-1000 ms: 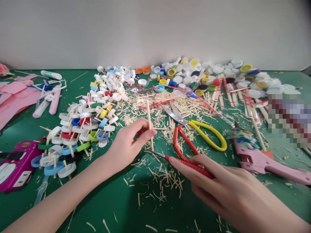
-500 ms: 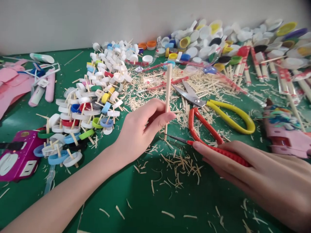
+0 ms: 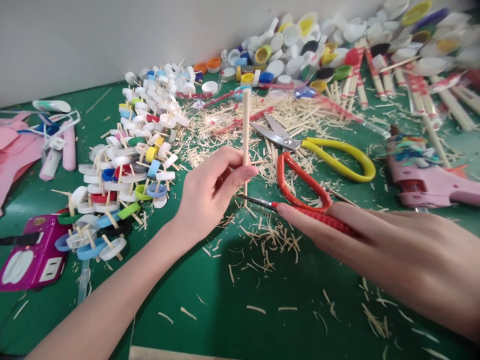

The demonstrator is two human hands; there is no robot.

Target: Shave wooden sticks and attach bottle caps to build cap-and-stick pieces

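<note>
Your left hand (image 3: 210,192) pinches a wooden stick (image 3: 246,125) upright between thumb and fingers, its lower end near the surface (image 3: 187,320). Your right hand (image 3: 397,245) is closed around a red-handled tool (image 3: 322,219), its thin metal blade pointing left at the stick's lower end; you cannot tell whether the edge touches the wood. Pale shavings (image 3: 225,120) lie below and beyond your hands. Just past your right hand, scissors (image 3: 288,144) with one yellow and one red handle rest with their blades parted, and a pink glue gun (image 3: 427,187) lies farther right. To your left, bottle caps pierced by sticks (image 3: 129,178) crowd together beside a purple power strip (image 3: 34,267), whose small top mark is too blurred to read. Farther back, a white cap (image 3: 198,104) bears dark marks you cannot make out, near heaped loose caps (image 3: 275,67) and red-printed stick wrappers (image 3: 352,75), their lettering illegible
</note>
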